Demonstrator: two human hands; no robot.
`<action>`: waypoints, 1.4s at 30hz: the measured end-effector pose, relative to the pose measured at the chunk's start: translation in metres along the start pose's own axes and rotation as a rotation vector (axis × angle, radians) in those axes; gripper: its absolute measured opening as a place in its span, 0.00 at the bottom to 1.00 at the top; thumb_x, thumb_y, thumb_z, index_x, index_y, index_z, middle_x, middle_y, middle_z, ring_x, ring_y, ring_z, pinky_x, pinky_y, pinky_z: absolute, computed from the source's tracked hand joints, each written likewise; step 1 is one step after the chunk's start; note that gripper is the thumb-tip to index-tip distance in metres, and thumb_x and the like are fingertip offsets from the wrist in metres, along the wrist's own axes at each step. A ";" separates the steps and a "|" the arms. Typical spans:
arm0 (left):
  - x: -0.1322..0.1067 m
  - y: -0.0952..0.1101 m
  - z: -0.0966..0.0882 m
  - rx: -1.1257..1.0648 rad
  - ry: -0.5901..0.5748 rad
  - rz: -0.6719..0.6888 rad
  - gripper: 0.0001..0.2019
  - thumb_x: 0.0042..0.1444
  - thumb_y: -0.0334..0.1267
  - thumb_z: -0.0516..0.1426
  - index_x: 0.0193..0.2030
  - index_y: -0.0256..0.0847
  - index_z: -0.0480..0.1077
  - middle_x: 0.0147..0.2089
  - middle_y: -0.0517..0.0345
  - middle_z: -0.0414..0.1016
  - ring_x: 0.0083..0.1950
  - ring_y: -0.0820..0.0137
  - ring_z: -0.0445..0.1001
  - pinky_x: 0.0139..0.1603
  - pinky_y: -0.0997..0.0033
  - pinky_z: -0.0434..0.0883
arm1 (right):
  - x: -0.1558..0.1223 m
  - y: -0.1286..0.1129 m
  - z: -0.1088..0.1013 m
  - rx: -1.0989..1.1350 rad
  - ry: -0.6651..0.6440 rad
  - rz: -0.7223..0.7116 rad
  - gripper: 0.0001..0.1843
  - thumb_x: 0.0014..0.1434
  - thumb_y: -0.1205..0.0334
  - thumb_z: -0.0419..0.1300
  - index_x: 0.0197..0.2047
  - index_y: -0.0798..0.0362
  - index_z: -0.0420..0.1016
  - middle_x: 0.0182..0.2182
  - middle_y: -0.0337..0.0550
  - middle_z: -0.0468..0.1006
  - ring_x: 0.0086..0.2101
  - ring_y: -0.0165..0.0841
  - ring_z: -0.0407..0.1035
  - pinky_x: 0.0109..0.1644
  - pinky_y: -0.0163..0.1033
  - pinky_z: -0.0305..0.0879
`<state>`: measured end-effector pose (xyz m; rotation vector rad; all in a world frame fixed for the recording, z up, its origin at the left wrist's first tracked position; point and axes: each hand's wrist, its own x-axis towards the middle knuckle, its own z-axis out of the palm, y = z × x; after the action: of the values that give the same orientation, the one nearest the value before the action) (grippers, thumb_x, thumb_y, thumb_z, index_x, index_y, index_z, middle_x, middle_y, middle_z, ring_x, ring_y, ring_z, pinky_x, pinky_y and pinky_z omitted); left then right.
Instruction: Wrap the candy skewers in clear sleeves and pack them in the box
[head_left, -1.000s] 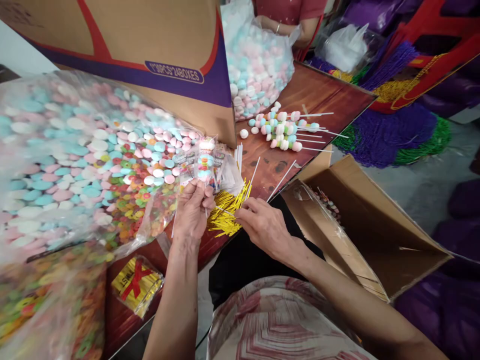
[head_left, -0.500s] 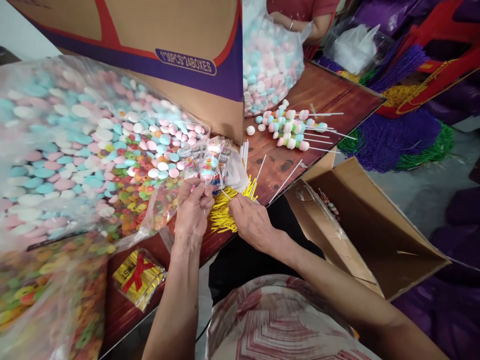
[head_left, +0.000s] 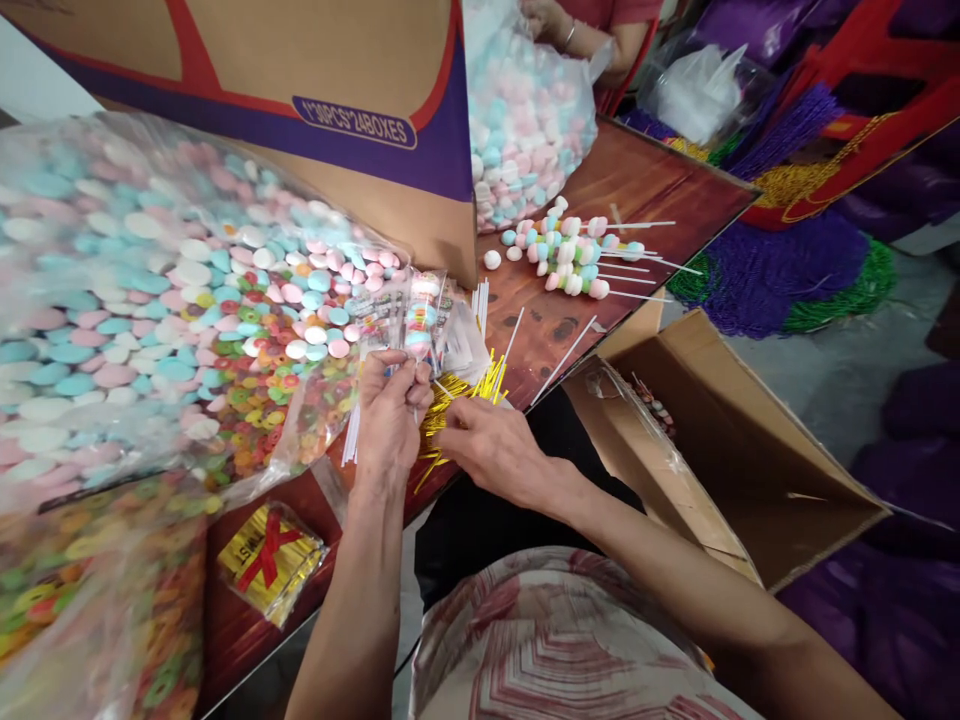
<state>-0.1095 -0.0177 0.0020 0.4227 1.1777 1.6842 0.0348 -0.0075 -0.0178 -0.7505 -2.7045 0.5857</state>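
Close to the near edge of the table (head_left: 630, 190), a wrapped candy stick (head_left: 417, 325) is held upright by the left hand (head_left: 390, 415), its fingers pinched together around the stem below the clear printed wrapper. Pastel discs in pink, white and blue are seen stacked inside the wrapper. The right hand (head_left: 491, 450) is laid just beside it on a pile of gold twist ties (head_left: 457, 400), the fingertips apparently pinched on one tie, though the grip is not clearly seen.

A dark wood-grain top is shown, with purple and green bundles lying on the floor beyond its far right corner.

Along the left edge, a large clear bag of pastel candies (head_left: 142, 300) is spread open, with colourful ring candies (head_left: 262, 400) spilling beneath it. A printed cardboard carton (head_left: 315, 110) is stood behind, and a second bag of candies (head_left: 517, 140) is handled by another person's hand (head_left: 544, 15) at the far edge. Finished skewers (head_left: 574, 255) are laid near the right edge. An open cardboard box (head_left: 735, 440) is lined with plastic beside the table. A small packet of ties (head_left: 270, 560) is placed at the near left corner.
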 end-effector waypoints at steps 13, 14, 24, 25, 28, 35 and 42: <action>0.005 0.014 -0.012 -0.004 0.050 0.035 0.14 0.46 0.26 0.63 0.33 0.43 0.63 0.25 0.63 0.66 0.23 0.80 0.59 0.23 0.83 0.55 | 0.014 -0.009 0.023 -0.051 0.124 -0.027 0.16 0.67 0.73 0.41 0.39 0.56 0.69 0.35 0.47 0.70 0.35 0.37 0.61 0.35 0.40 0.55; 0.006 0.016 -0.014 -0.006 0.052 0.037 0.14 0.46 0.26 0.63 0.33 0.43 0.63 0.25 0.63 0.66 0.22 0.80 0.59 0.23 0.83 0.55 | 0.014 -0.007 0.021 0.028 0.162 0.036 0.14 0.67 0.73 0.42 0.39 0.56 0.68 0.35 0.47 0.70 0.36 0.36 0.61 0.36 0.39 0.56; -0.005 0.001 0.009 0.080 -0.039 0.013 0.14 0.45 0.29 0.63 0.35 0.42 0.63 0.25 0.65 0.67 0.23 0.81 0.59 0.23 0.83 0.54 | 0.026 0.009 -0.011 1.136 0.475 0.346 0.11 0.62 0.56 0.57 0.31 0.53 0.69 0.26 0.35 0.70 0.28 0.28 0.63 0.34 0.34 0.61; -0.007 -0.004 0.013 0.104 -0.060 0.015 0.13 0.47 0.29 0.62 0.36 0.43 0.64 0.25 0.65 0.67 0.23 0.80 0.60 0.23 0.82 0.55 | 0.027 0.010 -0.012 1.197 0.500 0.363 0.12 0.60 0.54 0.59 0.30 0.53 0.70 0.26 0.36 0.71 0.28 0.28 0.64 0.33 0.34 0.61; -0.013 -0.017 0.022 0.148 -0.121 0.032 0.09 0.50 0.31 0.60 0.37 0.42 0.65 0.25 0.65 0.66 0.25 0.79 0.61 0.25 0.81 0.57 | 0.026 0.013 -0.012 1.284 0.587 0.424 0.14 0.57 0.52 0.64 0.29 0.54 0.71 0.24 0.36 0.74 0.25 0.28 0.66 0.30 0.34 0.62; -0.020 -0.032 0.033 0.164 -0.179 0.086 0.09 0.55 0.38 0.64 0.39 0.41 0.68 0.29 0.64 0.68 0.26 0.80 0.61 0.26 0.80 0.60 | 0.012 0.023 -0.014 0.990 0.726 0.449 0.10 0.60 0.56 0.62 0.31 0.53 0.74 0.26 0.36 0.73 0.27 0.28 0.66 0.33 0.33 0.63; -0.016 -0.035 0.049 0.010 -0.159 -0.036 0.13 0.52 0.40 0.67 0.32 0.37 0.68 0.23 0.66 0.61 0.22 0.83 0.55 0.23 0.83 0.55 | -0.001 0.031 -0.017 1.159 0.608 0.479 0.09 0.60 0.55 0.62 0.34 0.53 0.72 0.27 0.36 0.71 0.26 0.27 0.62 0.28 0.32 0.58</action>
<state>-0.0484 -0.0057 -0.0012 0.5294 1.0714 1.5837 0.0553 0.0216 -0.0172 -0.9569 -1.2628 1.5044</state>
